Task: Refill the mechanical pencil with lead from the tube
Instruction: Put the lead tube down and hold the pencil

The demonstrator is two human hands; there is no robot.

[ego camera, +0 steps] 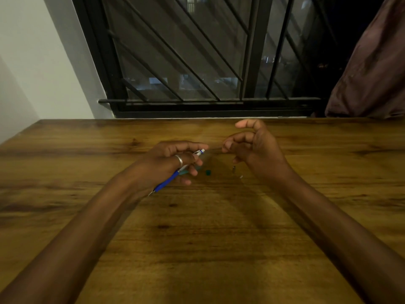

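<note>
A blue mechanical pencil is gripped in the left hand above a wooden table.

The pencil is held slantwise by curled fingers, its white end pointed toward the right hand. The right hand is raised close by, its fingers curled inward; whether anything is pinched there cannot be told. A teal tube is glimpsed under the left hand's fingers, and whether it is held cannot be told. A small green cap, a metal piece and a white piece are laid on the table between the hands.
</note>
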